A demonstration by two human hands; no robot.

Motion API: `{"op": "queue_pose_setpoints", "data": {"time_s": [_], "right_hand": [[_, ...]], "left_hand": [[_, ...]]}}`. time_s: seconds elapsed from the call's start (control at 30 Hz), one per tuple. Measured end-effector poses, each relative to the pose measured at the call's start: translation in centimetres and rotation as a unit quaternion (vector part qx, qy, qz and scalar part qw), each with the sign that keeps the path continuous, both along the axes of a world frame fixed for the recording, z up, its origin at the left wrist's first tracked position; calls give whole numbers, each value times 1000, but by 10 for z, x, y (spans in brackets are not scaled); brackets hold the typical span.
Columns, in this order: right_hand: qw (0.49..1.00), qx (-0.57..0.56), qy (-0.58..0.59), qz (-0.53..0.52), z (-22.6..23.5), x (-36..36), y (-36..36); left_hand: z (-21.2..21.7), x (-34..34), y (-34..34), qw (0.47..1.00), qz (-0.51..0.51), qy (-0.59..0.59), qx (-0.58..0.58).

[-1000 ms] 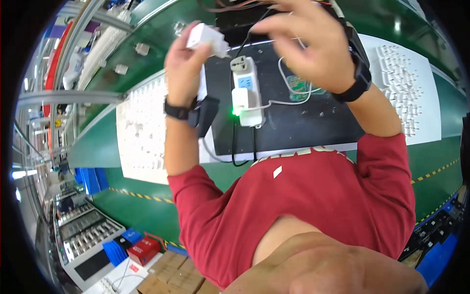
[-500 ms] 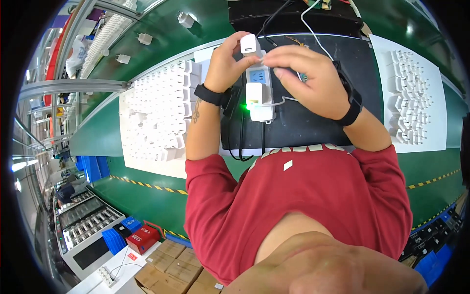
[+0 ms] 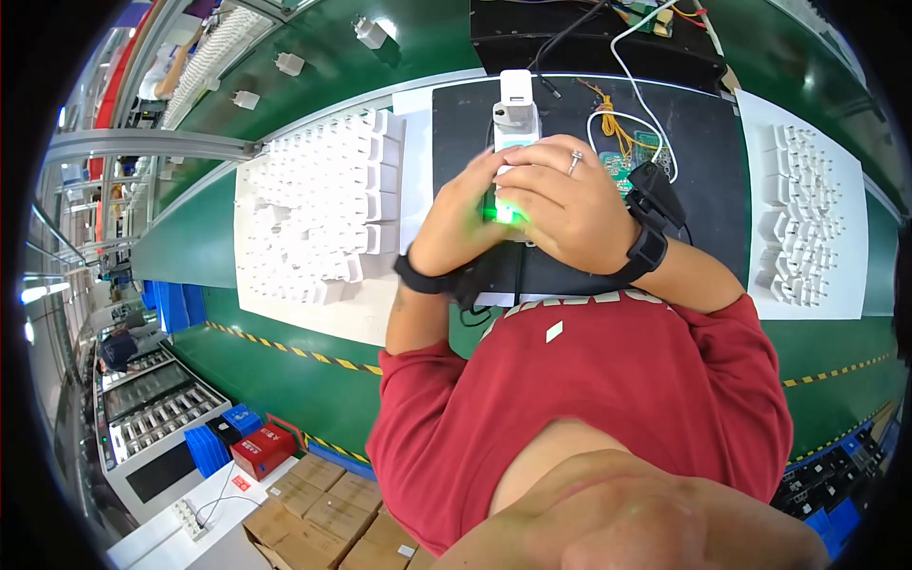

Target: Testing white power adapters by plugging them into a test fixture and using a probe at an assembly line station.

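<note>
My left hand [image 3: 464, 223] and my right hand [image 3: 570, 209] meet over the near half of a white power strip [image 3: 525, 135]. The left hand's fingers close around a white plug-in charger [image 3: 503, 215], which shows only in slivers and glows green. Curled over the same spot, my right hand hides most of the charger; what its fingertips grip cannot be made out. At the strip's far end another white charger [image 3: 516, 87] stands plugged in, touched by neither hand. A white cable [image 3: 622, 66] loops across the black mat [image 3: 459, 119] toward my right hand.
Rows of white chargers [image 3: 318, 180] stand at left, and more chargers [image 3: 803, 214] lie prongs up on a white sheet at right. Green circuit boards [image 3: 617, 171] with orange wires lie beside my right hand. A black box [image 3: 579, 43] stands at the back.
Both hands have come from the far charger toward me, down onto the near charger. The far charger is let go of and stays in the strip. My hands now cover the near charger.
</note>
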State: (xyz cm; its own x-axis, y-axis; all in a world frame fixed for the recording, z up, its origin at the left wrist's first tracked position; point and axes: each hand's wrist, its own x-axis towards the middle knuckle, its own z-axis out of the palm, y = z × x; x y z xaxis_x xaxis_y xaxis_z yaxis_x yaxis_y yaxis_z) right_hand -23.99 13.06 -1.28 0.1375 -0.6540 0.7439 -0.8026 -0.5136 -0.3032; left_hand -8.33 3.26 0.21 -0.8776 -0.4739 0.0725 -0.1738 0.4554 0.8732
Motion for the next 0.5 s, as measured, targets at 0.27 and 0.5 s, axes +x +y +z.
{"op": "queue_pose_setpoints", "data": {"time_s": [0.27, 0.5], "right_hand": [[975, 12, -172, 139, 83, -7, 15], [935, 165, -296, -105, 37, -34, -57]], "left_hand": [[-18, -11, -7, 982, -31, 108, -151], [-21, -11, 1, 994, 14, 96, -54]]}}
